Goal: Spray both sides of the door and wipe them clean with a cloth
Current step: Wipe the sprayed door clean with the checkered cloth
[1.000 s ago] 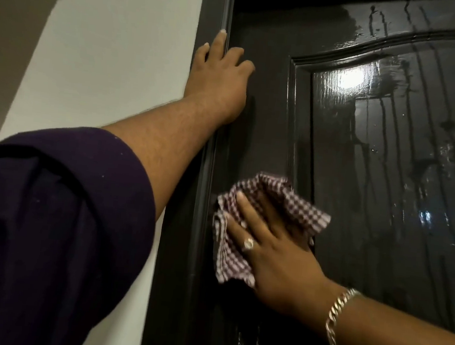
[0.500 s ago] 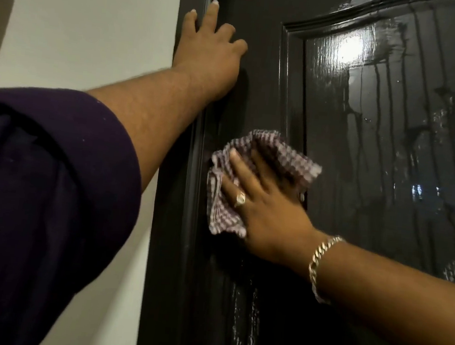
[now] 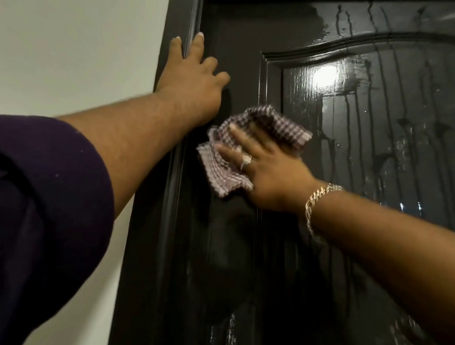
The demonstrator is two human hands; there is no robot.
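A glossy dark door (image 3: 364, 130) fills the right of the view, its raised panel streaked with wet runs of spray. My left hand (image 3: 191, 85) rests flat on the door's left stile, fingers straight, two fingertips lying over the frame's edge. Just below and right of it, my right hand (image 3: 265, 173) presses a crumpled checked cloth (image 3: 233, 156) against the door beside the panel's left moulding, fingers spread over the cloth. No spray bottle is in view.
The dark door frame (image 3: 180, 14) runs up the left of the door, and a pale wall (image 3: 81, 33) lies beyond it. My purple sleeve (image 3: 27, 222) covers the lower left. A chain bracelet (image 3: 317, 199) sits on my right wrist.
My right hand has slid the cloth up the stile, closer to my left hand, which has stayed put on the door. The view has shifted slightly.
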